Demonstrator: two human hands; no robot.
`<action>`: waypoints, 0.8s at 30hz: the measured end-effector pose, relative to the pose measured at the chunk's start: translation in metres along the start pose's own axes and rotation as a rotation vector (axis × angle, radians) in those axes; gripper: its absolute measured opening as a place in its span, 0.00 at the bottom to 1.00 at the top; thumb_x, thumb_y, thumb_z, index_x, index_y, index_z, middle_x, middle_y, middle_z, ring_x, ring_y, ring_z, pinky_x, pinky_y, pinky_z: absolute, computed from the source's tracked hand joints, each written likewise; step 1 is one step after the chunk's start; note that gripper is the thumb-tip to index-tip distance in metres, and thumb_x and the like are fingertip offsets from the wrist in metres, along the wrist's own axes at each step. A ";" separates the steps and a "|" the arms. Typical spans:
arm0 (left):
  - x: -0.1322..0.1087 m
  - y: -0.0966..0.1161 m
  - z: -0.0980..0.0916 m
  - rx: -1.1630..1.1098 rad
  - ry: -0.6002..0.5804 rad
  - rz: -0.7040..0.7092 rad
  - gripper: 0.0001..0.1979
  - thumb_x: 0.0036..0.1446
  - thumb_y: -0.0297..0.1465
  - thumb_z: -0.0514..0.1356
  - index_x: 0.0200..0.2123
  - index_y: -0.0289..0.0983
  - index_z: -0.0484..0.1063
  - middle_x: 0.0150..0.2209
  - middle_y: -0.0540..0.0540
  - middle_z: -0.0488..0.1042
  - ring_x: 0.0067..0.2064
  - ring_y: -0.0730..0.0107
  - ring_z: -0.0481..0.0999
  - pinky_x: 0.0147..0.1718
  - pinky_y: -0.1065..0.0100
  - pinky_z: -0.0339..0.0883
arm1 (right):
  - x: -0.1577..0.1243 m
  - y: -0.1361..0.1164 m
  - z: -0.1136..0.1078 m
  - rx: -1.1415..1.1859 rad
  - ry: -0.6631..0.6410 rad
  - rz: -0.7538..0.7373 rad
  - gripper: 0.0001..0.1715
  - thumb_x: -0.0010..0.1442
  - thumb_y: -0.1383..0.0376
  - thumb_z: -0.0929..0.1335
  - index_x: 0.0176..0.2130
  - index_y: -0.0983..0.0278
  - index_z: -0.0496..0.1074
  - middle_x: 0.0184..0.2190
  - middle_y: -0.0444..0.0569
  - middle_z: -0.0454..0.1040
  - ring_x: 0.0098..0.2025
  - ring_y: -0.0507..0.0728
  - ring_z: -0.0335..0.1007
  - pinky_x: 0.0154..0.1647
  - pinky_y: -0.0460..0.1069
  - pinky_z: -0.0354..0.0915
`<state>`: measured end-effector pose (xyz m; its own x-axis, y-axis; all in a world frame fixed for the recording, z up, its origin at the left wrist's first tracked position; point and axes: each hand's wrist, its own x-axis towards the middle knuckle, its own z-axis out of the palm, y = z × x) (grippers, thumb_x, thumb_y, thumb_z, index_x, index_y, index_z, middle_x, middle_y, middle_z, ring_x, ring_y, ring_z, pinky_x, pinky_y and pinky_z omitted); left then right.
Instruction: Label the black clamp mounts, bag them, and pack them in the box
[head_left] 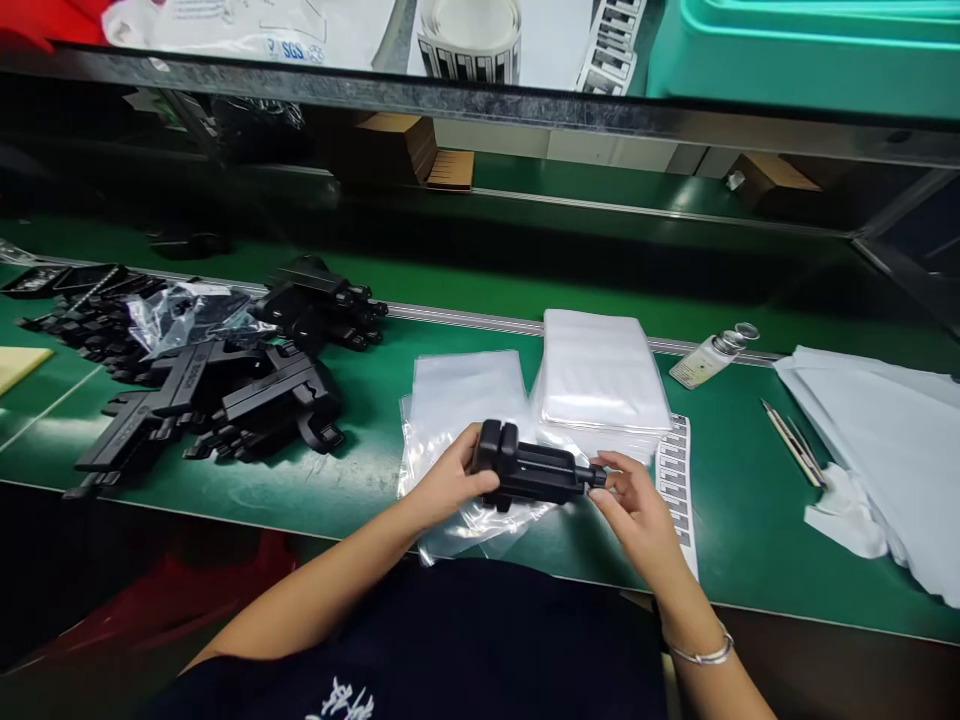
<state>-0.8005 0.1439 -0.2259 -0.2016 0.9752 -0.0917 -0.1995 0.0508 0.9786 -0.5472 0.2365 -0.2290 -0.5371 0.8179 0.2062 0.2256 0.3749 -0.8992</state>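
A green-matted workbench [750, 570] carries a heap of black moulded plastic parts [217, 390] toward its left end, with a pale yellow sheet [19, 365] at the left edge. Mid-bench lie loose clear plastic bags [457, 400], with a neat stack of white-looking plastic bags [600, 370] touching them. Just right of these is a strip of barcode labels [675, 470]. Toward the right end are a small metal-capped bottle [709, 358], thin metal tweezers [795, 445], a crumpled white cloth [847, 515] and stacked white sheets [885, 450].

Left of left hand [450, 480]: bare counter [367, 470], then black parts pile [225, 390].
Beyond right hand [637, 505]: bag stack [600, 370] blocks; rightward open.

Dark printed shirt [487, 640], silver bracelet [701, 655]
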 end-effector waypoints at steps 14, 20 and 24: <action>-0.011 0.016 -0.017 0.765 -0.308 0.586 0.14 0.61 0.29 0.57 0.51 0.41 0.71 0.53 0.40 0.76 0.59 0.58 0.70 0.65 0.44 0.42 | -0.013 0.011 0.014 -0.031 0.189 -0.118 0.14 0.61 0.67 0.68 0.48 0.59 0.71 0.46 0.53 0.70 0.47 0.58 0.71 0.38 0.52 0.74; -0.018 0.021 -0.019 0.390 -0.150 0.210 0.31 0.45 0.34 0.70 0.54 0.42 0.68 0.51 0.41 0.75 0.54 0.51 0.73 0.58 0.51 0.59 | -0.011 -0.011 0.002 -0.377 0.139 -0.469 0.22 0.61 0.69 0.67 0.54 0.57 0.67 0.44 0.54 0.75 0.45 0.61 0.74 0.40 0.56 0.74; -0.018 0.012 -0.019 0.118 -0.056 0.033 0.30 0.47 0.49 0.66 0.50 0.38 0.70 0.42 0.43 0.75 0.43 0.55 0.75 0.41 0.63 0.68 | -0.012 -0.028 0.001 -0.411 -0.059 -0.616 0.17 0.62 0.66 0.66 0.51 0.59 0.69 0.38 0.52 0.77 0.35 0.59 0.74 0.34 0.53 0.71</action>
<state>-0.8172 0.1228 -0.2156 -0.1513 0.9871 -0.0516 -0.0788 0.0400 0.9961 -0.5477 0.2155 -0.2066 -0.7049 0.3861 0.5950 0.1488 0.9007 -0.4081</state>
